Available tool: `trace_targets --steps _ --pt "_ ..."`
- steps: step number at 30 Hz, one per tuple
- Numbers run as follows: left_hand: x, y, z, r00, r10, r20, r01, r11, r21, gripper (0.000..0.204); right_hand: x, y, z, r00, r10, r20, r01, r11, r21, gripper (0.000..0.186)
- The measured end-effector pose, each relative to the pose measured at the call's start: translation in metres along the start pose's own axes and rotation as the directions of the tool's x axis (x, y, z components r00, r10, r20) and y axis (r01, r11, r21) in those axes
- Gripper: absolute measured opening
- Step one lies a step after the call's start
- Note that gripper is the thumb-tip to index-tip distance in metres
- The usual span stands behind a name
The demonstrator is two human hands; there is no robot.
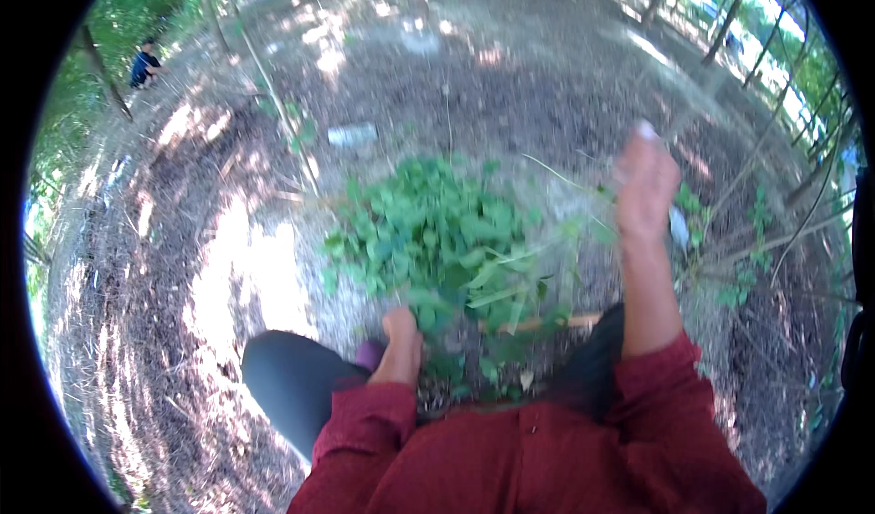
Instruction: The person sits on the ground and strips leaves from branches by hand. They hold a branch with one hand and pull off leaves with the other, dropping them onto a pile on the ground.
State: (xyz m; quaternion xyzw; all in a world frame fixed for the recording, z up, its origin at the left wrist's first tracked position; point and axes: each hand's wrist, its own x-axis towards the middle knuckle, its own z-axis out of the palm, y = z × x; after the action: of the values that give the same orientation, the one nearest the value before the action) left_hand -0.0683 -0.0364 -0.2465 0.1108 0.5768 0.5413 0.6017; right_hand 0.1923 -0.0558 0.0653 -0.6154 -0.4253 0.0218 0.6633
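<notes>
Green leafy bunch (437,236) points away, apparently upright; left hand (401,336) grip pinching its base.

Dappled sunlight through the trees blows out patches of ground (246,277) to my left; my raised right hand (645,186) is motion-blurred, and everything bends toward the black fisheye rim.

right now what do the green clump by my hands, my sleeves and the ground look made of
Leafy plant clump: living soft foliage, matte broad green leaves on thin stems. Sleeves: dark red woven cloth, matte, with folds and cuffs. Ground: bare dry soil strewn with dead grass and twigs, grey-brown and dappled with sunlight.
</notes>
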Motion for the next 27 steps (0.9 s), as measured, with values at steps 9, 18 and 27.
trace_targets --steps 9,18,27 --pt "0.012 0.001 0.024 0.819 0.488 0.303 -0.574 0.691 0.439 0.021 -0.020 -0.001 -0.004 0.897 -0.151 0.415 0.143 0.988 0.050 0.039" --pt "0.028 0.047 0.066 0.907 0.421 0.012 -0.420 0.903 0.092 0.008 -0.026 0.000 -0.004 0.836 -0.222 0.501 0.205 0.975 0.089 0.037" --pt "0.058 0.132 0.115 0.905 0.417 -0.085 -0.425 0.897 -0.118 0.024 -0.042 0.000 0.008 0.794 -0.171 0.584 0.110 0.984 0.140 0.037"
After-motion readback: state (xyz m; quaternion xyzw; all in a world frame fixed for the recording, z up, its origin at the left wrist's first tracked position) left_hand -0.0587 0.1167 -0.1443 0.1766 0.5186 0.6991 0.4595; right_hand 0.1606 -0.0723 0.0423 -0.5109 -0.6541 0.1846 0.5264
